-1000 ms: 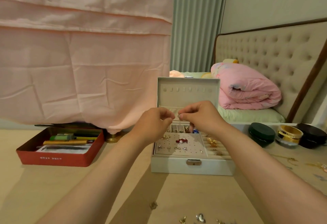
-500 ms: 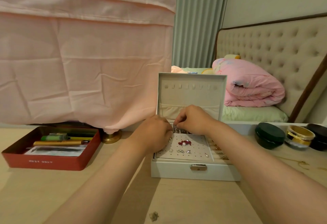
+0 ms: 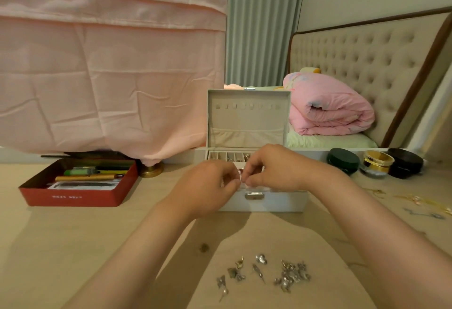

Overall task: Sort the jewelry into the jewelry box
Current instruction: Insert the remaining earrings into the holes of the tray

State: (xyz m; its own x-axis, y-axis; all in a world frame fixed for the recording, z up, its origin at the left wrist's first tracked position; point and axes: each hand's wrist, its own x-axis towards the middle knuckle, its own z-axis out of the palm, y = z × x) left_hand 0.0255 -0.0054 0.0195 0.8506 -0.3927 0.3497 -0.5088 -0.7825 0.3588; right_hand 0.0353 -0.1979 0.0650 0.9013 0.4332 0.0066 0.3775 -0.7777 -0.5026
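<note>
A white jewelry box (image 3: 274,202) stands open on the table, its lid upright behind. Both my hands hover over its front tray and hide most of it. My left hand (image 3: 208,186) and my right hand (image 3: 271,169) meet fingertip to fingertip and pinch a small earring (image 3: 241,172) between them. Rear compartments (image 3: 227,156) hold small pieces. A pile of silver jewelry (image 3: 292,275) and several loose earrings (image 3: 238,270) lie on the table near me.
A red tin (image 3: 75,185) with pens sits at the left. Green, gold and black round cases (image 3: 378,163) stand at the right, with gold chains (image 3: 423,202) on the table before them. A pink cloth hangs behind; a bed lies beyond.
Both hands dropped from in front of the lid down to the front tray, still pinched together. The view tilted down, showing the loose jewelry near me.
</note>
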